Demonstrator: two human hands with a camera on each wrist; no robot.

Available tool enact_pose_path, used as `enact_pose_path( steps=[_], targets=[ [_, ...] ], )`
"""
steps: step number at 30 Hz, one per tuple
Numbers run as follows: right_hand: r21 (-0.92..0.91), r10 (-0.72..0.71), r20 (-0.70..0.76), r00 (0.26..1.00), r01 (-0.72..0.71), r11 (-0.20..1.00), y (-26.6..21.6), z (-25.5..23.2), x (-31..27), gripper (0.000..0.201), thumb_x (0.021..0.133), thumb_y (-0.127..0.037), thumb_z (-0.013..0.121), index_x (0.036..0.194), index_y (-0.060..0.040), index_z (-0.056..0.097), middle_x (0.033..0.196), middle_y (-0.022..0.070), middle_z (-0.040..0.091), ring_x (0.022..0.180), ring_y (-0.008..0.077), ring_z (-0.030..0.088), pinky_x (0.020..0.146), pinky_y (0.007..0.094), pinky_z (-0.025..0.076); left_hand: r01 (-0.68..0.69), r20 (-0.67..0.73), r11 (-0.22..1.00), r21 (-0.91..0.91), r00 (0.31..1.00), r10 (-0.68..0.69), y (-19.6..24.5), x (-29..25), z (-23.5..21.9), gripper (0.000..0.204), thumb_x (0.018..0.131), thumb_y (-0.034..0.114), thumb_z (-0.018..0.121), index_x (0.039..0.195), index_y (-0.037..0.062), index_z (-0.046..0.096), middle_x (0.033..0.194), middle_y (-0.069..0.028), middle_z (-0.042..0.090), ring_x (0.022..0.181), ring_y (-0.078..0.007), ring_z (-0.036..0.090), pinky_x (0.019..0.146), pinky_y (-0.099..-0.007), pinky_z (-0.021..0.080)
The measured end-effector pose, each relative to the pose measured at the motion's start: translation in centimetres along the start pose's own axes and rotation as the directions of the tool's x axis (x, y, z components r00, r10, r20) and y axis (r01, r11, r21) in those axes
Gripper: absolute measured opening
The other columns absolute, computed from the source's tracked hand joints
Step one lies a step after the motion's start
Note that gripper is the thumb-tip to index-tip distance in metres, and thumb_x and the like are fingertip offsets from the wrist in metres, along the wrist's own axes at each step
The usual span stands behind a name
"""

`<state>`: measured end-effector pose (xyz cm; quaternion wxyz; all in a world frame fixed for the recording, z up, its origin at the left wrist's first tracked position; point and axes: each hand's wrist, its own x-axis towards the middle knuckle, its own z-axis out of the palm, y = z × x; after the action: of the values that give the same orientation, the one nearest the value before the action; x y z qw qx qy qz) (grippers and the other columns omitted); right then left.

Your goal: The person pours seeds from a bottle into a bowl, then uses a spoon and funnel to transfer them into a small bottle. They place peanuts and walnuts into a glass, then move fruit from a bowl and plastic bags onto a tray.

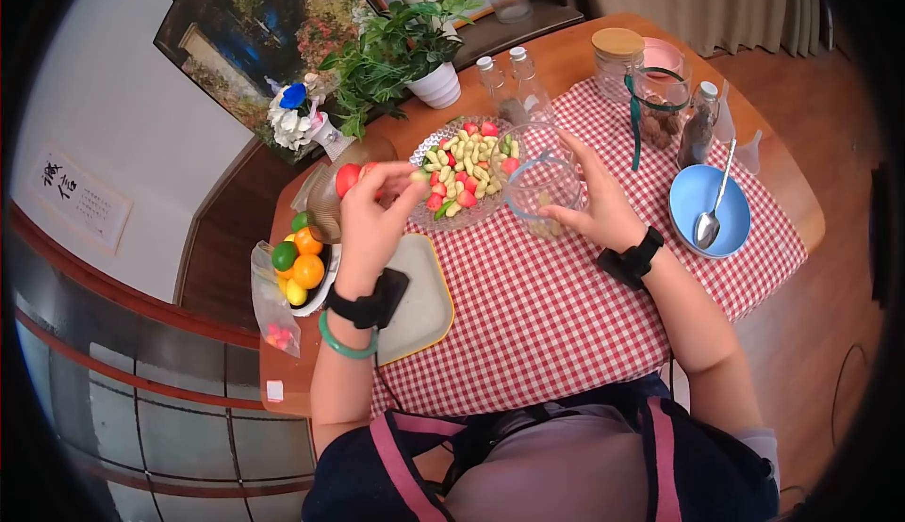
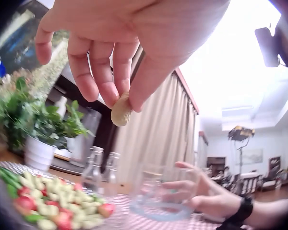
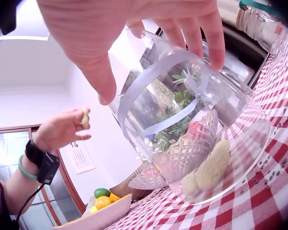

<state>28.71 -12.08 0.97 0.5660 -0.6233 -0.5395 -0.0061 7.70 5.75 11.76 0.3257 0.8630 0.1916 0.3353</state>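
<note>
Between thumb and fingertips my left hand (image 1: 372, 211) pinches a peanut (image 2: 121, 112), held up in the air left of the glass bowl's middle. My right hand (image 1: 608, 203) grips a clear glass jar (image 3: 247, 155) from the side, thumb opposite the fingers. A pale blue ribbon (image 3: 144, 88) circles the jar, and a few peanuts (image 3: 213, 167) lie at its bottom. Just behind the hands stands a cut-glass bowl (image 3: 182, 160), heaped with peanuts (image 1: 483, 171), red fruits and some green pieces.
A beige tray (image 1: 415, 301) lies by the left forearm, near a plate of oranges and limes (image 1: 307, 271). To the right are a blue bowl (image 1: 686, 225) with a spoon (image 1: 721, 192), a ribboned jar and a dark-filled bottle (image 1: 698, 126). Behind stand a potted plant (image 1: 436, 86) and small bottles.
</note>
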Motion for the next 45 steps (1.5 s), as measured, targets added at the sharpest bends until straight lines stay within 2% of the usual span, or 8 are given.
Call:
enact_pose_path(
  steps=[3,9,14,20,28,34,39,45],
  targets=[
    [-0.012,-0.010,-0.007,1.000,0.010,1.000,0.0,-0.1,-0.2,0.092,0.067,-0.024,0.081,0.140,-0.0017,0.030,0.135,0.0213,0.043,0.125,0.0336,0.044,0.105,0.0397,0.036,-0.133,0.057,0.979,-0.154,0.988,0.144,1.9,2.0,4.0,0.021,0.082,0.005,0.068,0.102,-0.0019,0.064,0.091,-0.0067,0.067,0.085,-0.0111,0.062,0.075,-0.0247,0.049],
    [-0.010,-0.056,-0.023,0.998,0.056,0.998,0.1,-0.2,-0.1,0.090,0.067,-0.022,0.081,0.139,-0.0016,0.032,0.132,0.0213,0.045,0.123,0.0341,0.046,0.104,0.0391,0.036,-0.108,0.155,0.992,-0.065,0.981,0.117,3.0,3.2,8.7,0.024,0.080,0.009,0.069,0.100,-0.0035,0.064,0.091,-0.0078,0.067,0.087,-0.0111,0.062,0.080,-0.0260,0.048],
    [-0.035,-0.075,-0.024,0.997,0.074,0.997,0.0,-0.3,-0.1,0.089,0.067,-0.021,0.081,0.139,-0.0035,0.031,0.130,0.0206,0.046,0.121,0.0347,0.047,0.102,0.0397,0.038,-0.100,-0.034,0.854,0.511,0.990,0.137,-2.3,5.1,8.5,0.017,0.081,0.026,0.065,0.089,0.0114,0.071,0.075,-0.0035,0.069,0.075,-0.0170,0.065,0.075,-0.0336,0.041],
    [-0.050,-0.065,-0.019,0.998,0.064,0.997,-0.1,-0.4,-0.2,0.090,0.068,-0.023,0.080,0.141,-0.0055,0.029,0.129,0.0212,0.046,0.120,0.0348,0.047,0.101,0.0397,0.039,0.070,0.172,0.693,0.718,0.947,-0.273,-7.2,4.8,10.4,0.009,0.073,0.015,0.064,0.077,0.0151,0.073,0.082,-0.0073,0.069,0.083,-0.0253,0.064,0.083,-0.0423,0.031],
    [-0.041,-0.061,-0.011,0.998,0.061,0.997,-0.1,-0.5,-0.1,0.091,0.068,-0.024,0.081,0.141,-0.0037,0.029,0.129,0.0220,0.046,0.120,0.0355,0.046,0.102,0.0404,0.038,0.046,0.192,0.616,0.786,0.930,-0.314,-9.9,5.0,11.9,0.017,0.070,0.026,0.070,0.084,0.0171,0.073,0.080,-0.0077,0.069,0.084,-0.0247,0.066,0.085,-0.0405,0.035],
    [-0.047,-0.049,0.007,0.999,0.049,0.998,-0.1,-0.7,-0.1,0.092,0.068,-0.024,0.081,0.141,-0.0028,0.028,0.134,0.0220,0.042,0.126,0.0345,0.042,0.106,0.0404,0.035,0.116,0.106,0.843,0.526,0.974,-0.200,-8.1,5.8,10.1,0.023,0.077,0.024,0.070,0.095,0.0097,0.069,0.083,-0.0084,0.069,0.080,-0.0220,0.066,0.078,-0.0381,0.045],
    [-0.040,-0.063,-0.017,0.998,0.062,0.997,0.3,-0.3,-0.2,0.090,0.068,-0.023,0.080,0.140,-0.0038,0.030,0.129,0.0228,0.046,0.120,0.0359,0.047,0.103,0.0406,0.038,0.047,0.101,0.944,-0.325,0.995,-0.015,-1.7,7.3,7.3,0.021,0.089,0.011,0.063,0.106,-0.0011,0.064,0.089,-0.0040,0.067,0.082,-0.0070,0.060,0.074,-0.0214,0.048],
    [-0.010,-0.071,-0.020,0.997,0.070,0.997,0.4,-0.3,-0.2,0.090,0.069,-0.024,0.080,0.140,-0.0040,0.029,0.130,0.0221,0.045,0.121,0.0354,0.046,0.103,0.0405,0.038,-0.076,0.156,0.976,-0.204,0.982,0.109,3.6,5.7,7.6,0.023,0.090,0.014,0.061,0.106,-0.0017,0.065,0.089,-0.0053,0.068,0.083,-0.0083,0.061,0.076,-0.0234,0.048]
  ],
)
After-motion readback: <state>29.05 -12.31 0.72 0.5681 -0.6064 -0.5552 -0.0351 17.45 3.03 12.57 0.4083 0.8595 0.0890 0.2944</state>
